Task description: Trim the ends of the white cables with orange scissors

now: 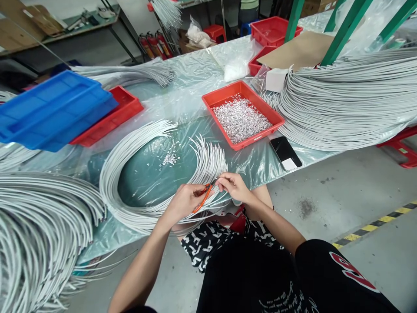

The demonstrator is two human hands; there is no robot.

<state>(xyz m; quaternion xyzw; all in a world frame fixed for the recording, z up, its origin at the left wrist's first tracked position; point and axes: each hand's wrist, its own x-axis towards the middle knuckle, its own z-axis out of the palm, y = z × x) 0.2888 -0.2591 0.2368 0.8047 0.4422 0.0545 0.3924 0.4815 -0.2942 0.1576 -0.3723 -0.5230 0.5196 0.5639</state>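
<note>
My left hand (pixel 186 201) is closed around orange-handled cutters (pixel 203 201) at the table's front edge. The cutters' dark tips point toward my right hand (pixel 230 183), whose fingers are pinched together beside them; what they grip is too small to make out. Around and beneath my hands lies a looped bundle of grey-white cables (pixel 112 178), its cut ends fanned out just beyond my fingers. Inside the loop, small pale scraps (pixel 170 159) are scattered on the green tabletop.
A red tray (pixel 239 145) of small bits stands beyond my hands, near a black phone (pixel 286 152). Large cable bundles lie at left (pixel 42 226) and right (pixel 345 104). A blue tray (pixel 52 106) overlaps a red one. Green posts (pixel 345 32) rise at the back right.
</note>
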